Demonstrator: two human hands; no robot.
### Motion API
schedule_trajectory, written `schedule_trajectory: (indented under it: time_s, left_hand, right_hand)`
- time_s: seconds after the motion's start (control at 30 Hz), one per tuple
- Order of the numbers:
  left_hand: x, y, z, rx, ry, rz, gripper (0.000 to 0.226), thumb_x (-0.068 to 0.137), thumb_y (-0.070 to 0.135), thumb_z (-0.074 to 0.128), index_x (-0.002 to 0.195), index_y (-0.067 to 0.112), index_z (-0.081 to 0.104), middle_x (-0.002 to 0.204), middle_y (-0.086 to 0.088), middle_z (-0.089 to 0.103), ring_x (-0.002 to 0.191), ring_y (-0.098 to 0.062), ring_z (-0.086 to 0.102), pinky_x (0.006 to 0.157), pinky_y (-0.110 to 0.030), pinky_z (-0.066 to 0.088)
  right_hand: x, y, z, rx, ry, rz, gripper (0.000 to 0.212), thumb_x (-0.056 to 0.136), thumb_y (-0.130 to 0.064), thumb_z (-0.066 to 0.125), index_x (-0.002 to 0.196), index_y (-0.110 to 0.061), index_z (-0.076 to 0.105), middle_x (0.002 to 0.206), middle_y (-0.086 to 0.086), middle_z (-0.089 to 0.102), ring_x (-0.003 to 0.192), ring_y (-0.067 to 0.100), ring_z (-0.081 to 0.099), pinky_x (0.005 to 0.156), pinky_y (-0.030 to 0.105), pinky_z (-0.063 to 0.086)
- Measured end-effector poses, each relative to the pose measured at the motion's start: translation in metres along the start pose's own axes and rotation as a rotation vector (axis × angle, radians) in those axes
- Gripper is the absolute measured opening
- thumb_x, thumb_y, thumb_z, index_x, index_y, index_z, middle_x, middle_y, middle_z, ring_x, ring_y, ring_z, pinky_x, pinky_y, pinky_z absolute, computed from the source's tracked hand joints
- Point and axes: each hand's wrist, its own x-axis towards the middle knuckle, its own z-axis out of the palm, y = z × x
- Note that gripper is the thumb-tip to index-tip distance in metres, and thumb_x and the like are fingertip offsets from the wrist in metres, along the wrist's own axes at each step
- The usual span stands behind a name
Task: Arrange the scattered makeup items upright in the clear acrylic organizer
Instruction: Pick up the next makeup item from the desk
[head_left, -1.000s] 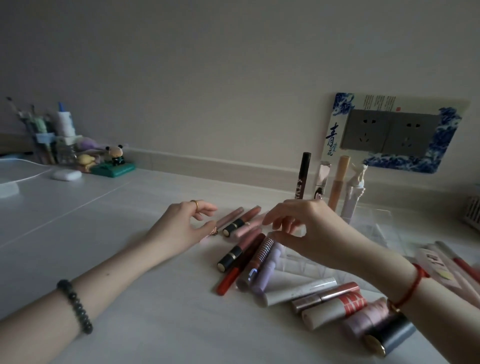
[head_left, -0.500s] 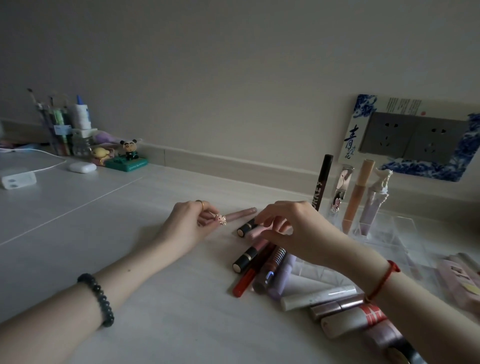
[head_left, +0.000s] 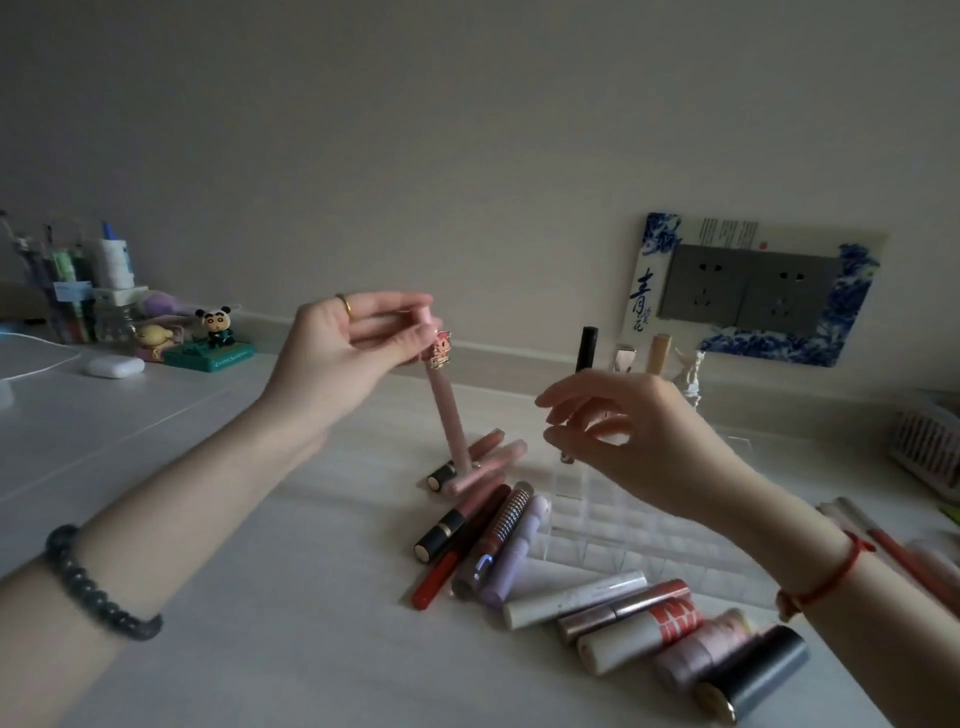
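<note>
1. Your left hand (head_left: 353, 348) pinches a pink tube (head_left: 451, 415) near its cap. It is lifted off the bench (head_left: 260, 597) and hangs slightly tilted, with a charm (head_left: 440, 349) by your fingers.
2. Your right hand (head_left: 623, 431) hovers over the clear organizer (head_left: 639, 540) with fingers curled. A small dark tip shows below them; can't tell if it's gripped.
3. The organizer sits on the bench, right of centre. A black tube (head_left: 587, 348) and a few others stand upright at its far end.
4. Loose tubes (head_left: 509, 540) lie flat beside its left and near edges.
</note>
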Motion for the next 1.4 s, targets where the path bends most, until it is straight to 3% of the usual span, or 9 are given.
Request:
schedule_trajectory:
  time_s: [0.2, 0.37, 0.5, 0.6, 0.8, 1.03, 1.17, 1.23, 1.4]
  left_hand:
    - [0.002, 0.019, 0.057, -0.188, -0.208, -0.032, 0.029, 0.060, 0.014, 0.064, 0.088, 0.015, 0.066, 0.069, 0.006, 0.073, 0.070, -0.004, 0.067, 0.072, -0.020, 0.055]
    - [0.003, 0.012, 0.096, -0.243, -0.301, -0.060, 0.028, 0.062, 0.014, 0.065, 0.089, 0.014, 0.067, 0.074, 0.003, 0.074, 0.075, -0.008, 0.068, 0.069, -0.020, 0.056]
    - [0.005, 0.006, 0.117, -0.271, -0.304, -0.056, 0.027, 0.062, 0.015, 0.066, 0.089, 0.017, 0.068, 0.077, 0.005, 0.074, 0.078, -0.008, 0.068, 0.069, -0.019, 0.055]
    - [0.005, 0.000, 0.129, -0.271, -0.291, -0.068, 0.029, 0.062, 0.020, 0.066, 0.091, 0.019, 0.067, 0.080, 0.006, 0.073, 0.080, -0.008, 0.068, 0.071, -0.020, 0.056]
    - [0.005, -0.012, 0.127, -0.240, -0.258, -0.022, 0.027, 0.067, 0.020, 0.063, 0.094, 0.014, 0.066, 0.080, 0.005, 0.073, 0.076, -0.009, 0.068, 0.070, -0.019, 0.056]
    - [0.017, -0.050, 0.090, -0.024, -0.128, -0.042, 0.015, 0.084, 0.011, 0.056, 0.088, 0.022, 0.065, 0.074, 0.011, 0.073, 0.073, -0.002, 0.065, 0.071, -0.014, 0.053]
    - [0.020, -0.075, 0.075, 0.188, -0.205, -0.164, 0.014, 0.084, 0.020, 0.058, 0.096, 0.027, 0.062, 0.100, 0.005, 0.068, 0.092, -0.007, 0.062, 0.069, -0.010, 0.051]
    - [0.019, -0.083, 0.074, 0.211, -0.233, -0.217, 0.019, 0.083, 0.019, 0.060, 0.102, 0.022, 0.060, 0.104, 0.003, 0.066, 0.093, -0.005, 0.060, 0.065, -0.006, 0.050]
    - [0.017, -0.092, 0.076, 0.249, -0.315, -0.239, 0.024, 0.082, 0.014, 0.061, 0.106, 0.017, 0.060, 0.104, 0.002, 0.066, 0.096, -0.001, 0.060, 0.092, -0.022, 0.047]
  right_hand:
    - [-0.008, -0.004, -0.023, 0.223, 0.021, 0.052, 0.027, 0.073, -0.017, 0.067, 0.100, -0.015, 0.063, 0.088, -0.004, 0.069, 0.077, 0.004, 0.066, 0.073, 0.018, 0.054]
    - [-0.016, 0.006, -0.034, 0.286, 0.035, 0.109, 0.015, 0.074, -0.009, 0.066, 0.088, -0.014, 0.065, 0.079, -0.003, 0.069, 0.069, 0.006, 0.067, 0.065, 0.019, 0.054]
    - [-0.019, 0.017, -0.047, 0.273, 0.056, 0.164, 0.011, 0.073, -0.009, 0.067, 0.084, -0.011, 0.065, 0.077, 0.002, 0.070, 0.070, 0.014, 0.068, 0.066, 0.025, 0.057]
    - [-0.020, 0.026, -0.059, 0.260, 0.101, 0.206, 0.011, 0.072, -0.008, 0.067, 0.083, -0.012, 0.065, 0.077, 0.002, 0.069, 0.070, 0.012, 0.068, 0.065, 0.023, 0.057]
    - [-0.024, 0.051, -0.089, 0.282, 0.344, 0.299, 0.010, 0.072, -0.009, 0.066, 0.078, -0.016, 0.063, 0.081, 0.004, 0.067, 0.070, 0.012, 0.068, 0.062, 0.020, 0.056]
    - [-0.023, 0.078, -0.080, 0.187, 0.414, 0.350, 0.011, 0.074, -0.008, 0.067, 0.078, -0.017, 0.063, 0.082, 0.002, 0.067, 0.075, 0.012, 0.066, 0.066, 0.016, 0.055]
    - [-0.021, 0.088, -0.067, 0.068, 0.364, 0.355, 0.013, 0.073, -0.009, 0.068, 0.082, -0.018, 0.065, 0.082, -0.003, 0.067, 0.076, 0.008, 0.064, 0.071, 0.016, 0.054]
    - [-0.022, 0.094, -0.063, 0.054, 0.349, 0.366, 0.014, 0.072, -0.009, 0.069, 0.085, -0.014, 0.067, 0.082, -0.001, 0.069, 0.076, 0.008, 0.065, 0.072, 0.018, 0.054]
    - [-0.025, 0.102, -0.058, 0.025, 0.311, 0.398, 0.015, 0.072, -0.009, 0.070, 0.085, -0.015, 0.068, 0.081, 0.000, 0.069, 0.074, 0.008, 0.065, 0.071, 0.016, 0.052]
